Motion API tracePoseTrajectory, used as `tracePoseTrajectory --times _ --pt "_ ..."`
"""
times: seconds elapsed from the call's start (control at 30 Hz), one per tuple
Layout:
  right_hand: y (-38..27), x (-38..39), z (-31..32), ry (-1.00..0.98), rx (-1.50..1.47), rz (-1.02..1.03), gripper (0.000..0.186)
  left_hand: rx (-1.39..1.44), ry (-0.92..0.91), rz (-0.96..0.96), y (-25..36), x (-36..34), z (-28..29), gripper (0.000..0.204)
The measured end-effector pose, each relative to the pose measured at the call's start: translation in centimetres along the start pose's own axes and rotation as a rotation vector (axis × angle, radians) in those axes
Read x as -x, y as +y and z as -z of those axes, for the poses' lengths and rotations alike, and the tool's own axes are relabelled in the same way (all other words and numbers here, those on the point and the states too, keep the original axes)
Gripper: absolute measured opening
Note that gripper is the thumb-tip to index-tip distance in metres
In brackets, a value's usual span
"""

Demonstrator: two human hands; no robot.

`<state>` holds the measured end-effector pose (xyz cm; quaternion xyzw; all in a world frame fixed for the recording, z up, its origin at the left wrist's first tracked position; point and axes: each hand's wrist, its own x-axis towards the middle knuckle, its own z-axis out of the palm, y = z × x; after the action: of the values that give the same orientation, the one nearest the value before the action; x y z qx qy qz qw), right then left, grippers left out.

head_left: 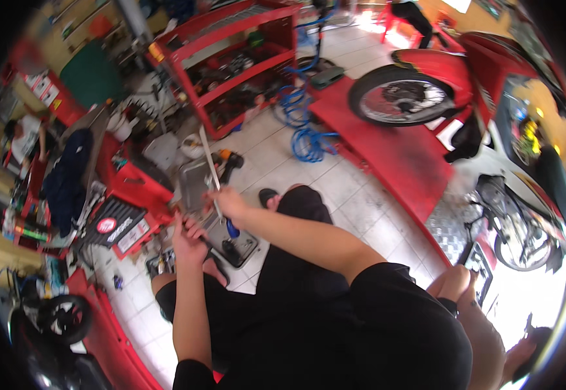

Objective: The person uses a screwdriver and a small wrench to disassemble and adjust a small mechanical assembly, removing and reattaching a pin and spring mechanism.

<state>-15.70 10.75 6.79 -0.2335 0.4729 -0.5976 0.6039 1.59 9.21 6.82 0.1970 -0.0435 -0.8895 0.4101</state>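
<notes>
My right hand is closed around a long tool with a pale thin shaft and a blue handle. The shaft slants up and away, and the handle sticks out below the fist. Just left of it, my left hand has its fingers curled together; whatever they pinch is too blurred to name. Beyond both hands lies a shallow grey metal tray. Below the right hand, a black tray on the floor holds a small dark part.
An orange and black power drill lies past the metal tray. A red tool cart stands at the back. Blue hose coils beside a red lift platform carrying a motorcycle wheel. Another person's arm shows at right.
</notes>
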Motion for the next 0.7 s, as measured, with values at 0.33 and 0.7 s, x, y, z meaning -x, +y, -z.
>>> tracePoseTrajectory --times 0.33,0.7 --pt "3.0 -14.0 0.1 0.234 -0.002 -0.044 0.025 -0.105 0.428 -0.084 0.7 -5.2 8.7 0.014" --pt "1.5 -16.2 -1.8 0.039 0.492 0.072 0.03 -0.373 0.476 0.02 -0.2 -8.2 9.5 0.031"
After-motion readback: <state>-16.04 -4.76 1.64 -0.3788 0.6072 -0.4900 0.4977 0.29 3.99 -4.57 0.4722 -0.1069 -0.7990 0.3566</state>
